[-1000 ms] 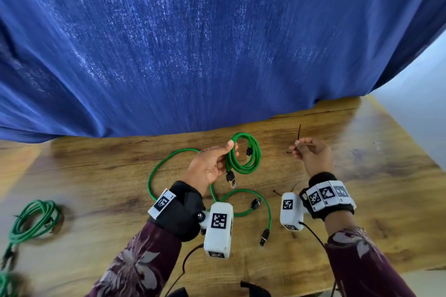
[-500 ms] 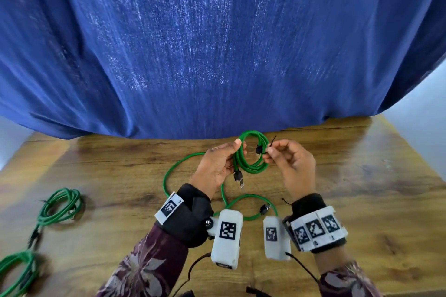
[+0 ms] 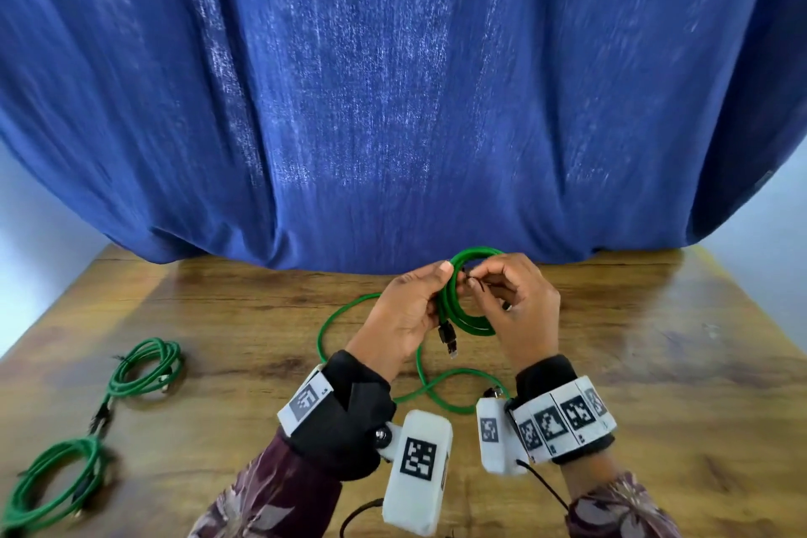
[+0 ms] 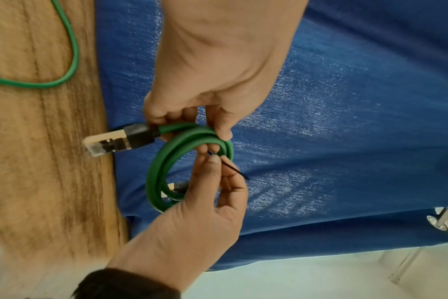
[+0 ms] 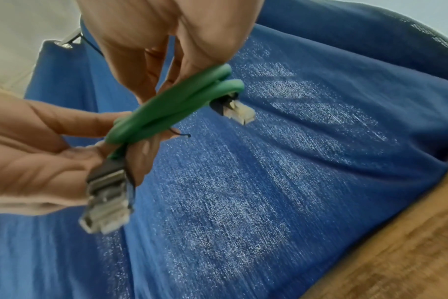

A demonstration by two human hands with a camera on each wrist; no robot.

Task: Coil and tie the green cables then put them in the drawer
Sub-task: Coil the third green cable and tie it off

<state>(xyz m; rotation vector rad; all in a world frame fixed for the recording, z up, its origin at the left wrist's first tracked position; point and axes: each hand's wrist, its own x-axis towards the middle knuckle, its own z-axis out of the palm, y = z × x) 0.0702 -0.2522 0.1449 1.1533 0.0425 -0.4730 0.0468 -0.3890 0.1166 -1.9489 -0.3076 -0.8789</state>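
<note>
My left hand (image 3: 404,310) holds the green coil (image 3: 465,297) up above the table (image 3: 655,363), and my right hand (image 3: 515,310), right beside it, pinches the thin black tie (image 4: 234,169) against the loops.

Both hands grip the coiled green cable (image 4: 166,161); right hand (image 4: 189,218) pinches a black tie (image 4: 233,168).
</note>
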